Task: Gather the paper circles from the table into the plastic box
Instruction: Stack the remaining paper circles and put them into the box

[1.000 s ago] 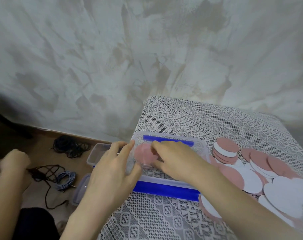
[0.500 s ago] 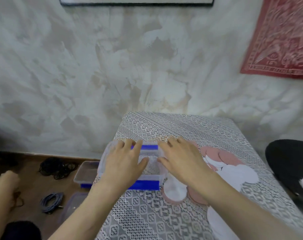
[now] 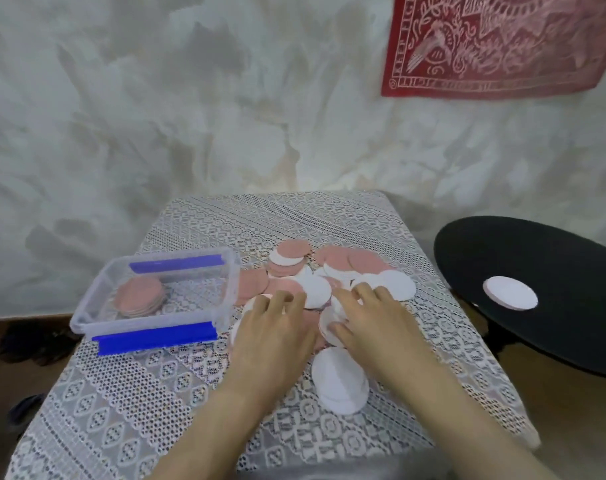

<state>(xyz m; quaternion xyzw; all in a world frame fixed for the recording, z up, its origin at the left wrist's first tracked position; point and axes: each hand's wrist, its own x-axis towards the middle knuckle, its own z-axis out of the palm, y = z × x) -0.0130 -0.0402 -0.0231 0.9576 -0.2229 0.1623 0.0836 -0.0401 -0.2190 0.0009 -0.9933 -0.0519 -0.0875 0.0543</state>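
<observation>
A clear plastic box (image 3: 222, 289) with blue clips stands at the table's left edge and holds a stack of pink paper circles (image 3: 138, 296). A loose pile of pink and white paper circles (image 3: 332, 271) lies on the lace tablecloth to the right of the box. My left hand (image 3: 273, 334) lies palm down on the near left part of the pile, fingers spread over circles. My right hand (image 3: 374, 317) covers the near right part, fingertips on white circles and thumb against a circle's edge. A small stack of white circles (image 3: 341, 379) lies nearer to me, between my wrists.
The lace-covered table (image 3: 128, 393) stands against a mottled wall. A black round stool (image 3: 543, 271) to the right carries one white circle (image 3: 509, 293). A red patterned cloth (image 3: 495, 46) hangs on the wall. Dark cables (image 3: 35, 341) lie on the floor at left.
Both hands left the box, where they set the pink stack, and moved right onto the loose pile. The view swung right, bringing the stool and red cloth into sight.
</observation>
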